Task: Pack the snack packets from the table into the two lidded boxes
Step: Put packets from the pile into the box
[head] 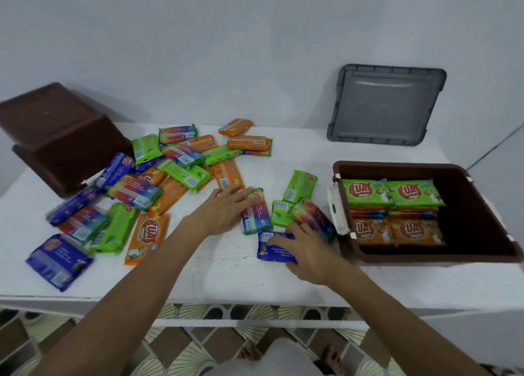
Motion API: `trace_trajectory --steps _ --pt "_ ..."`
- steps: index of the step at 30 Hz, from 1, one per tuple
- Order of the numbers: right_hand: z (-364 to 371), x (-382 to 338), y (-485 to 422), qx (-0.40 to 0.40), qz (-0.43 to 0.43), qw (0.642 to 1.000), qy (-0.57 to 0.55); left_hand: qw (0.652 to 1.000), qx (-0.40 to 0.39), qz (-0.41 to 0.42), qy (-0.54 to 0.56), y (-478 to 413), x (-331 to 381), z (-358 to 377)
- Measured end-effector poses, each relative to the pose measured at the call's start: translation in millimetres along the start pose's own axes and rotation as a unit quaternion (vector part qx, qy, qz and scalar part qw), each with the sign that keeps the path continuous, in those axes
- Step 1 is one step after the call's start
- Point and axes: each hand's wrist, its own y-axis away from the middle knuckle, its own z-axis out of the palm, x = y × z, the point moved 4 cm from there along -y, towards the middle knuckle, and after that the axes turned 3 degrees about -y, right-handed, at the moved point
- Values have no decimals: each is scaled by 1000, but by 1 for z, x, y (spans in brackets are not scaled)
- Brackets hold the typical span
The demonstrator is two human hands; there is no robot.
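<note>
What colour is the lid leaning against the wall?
The lid is grey, clearest in the head view.

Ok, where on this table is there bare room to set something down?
Bare: the white table's front strip between the forearms, and the back patch between the rear orange packets and the leaning grey plastic lid. Crowded: the left packet pile and beside the open brown plastic box.

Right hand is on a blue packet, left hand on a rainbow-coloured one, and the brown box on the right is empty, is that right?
Not quite. The head view shows the brown box on the right holding stacked green packets and orange packets. The right hand does rest on a blue packet, the left hand on a rainbow-coloured packet.
</note>
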Motion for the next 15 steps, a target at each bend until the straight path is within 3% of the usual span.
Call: trace_trajectory --steps 4,8,12,15 --pt "2 -3 -4 -32 39 999 0 1000 22 3 -10 0 -5 -2" --pt "-2 -6 -2 -29 41 999 -19 1000 -5 -9 -5 7 -8 3" --pt "-20 -6 4 7 34 996 -88 997 -18 -22 75 16 -12 -2" --pt "-42 -11 11 85 8 984 -154 991 -28 -20 129 26 -10 -3"
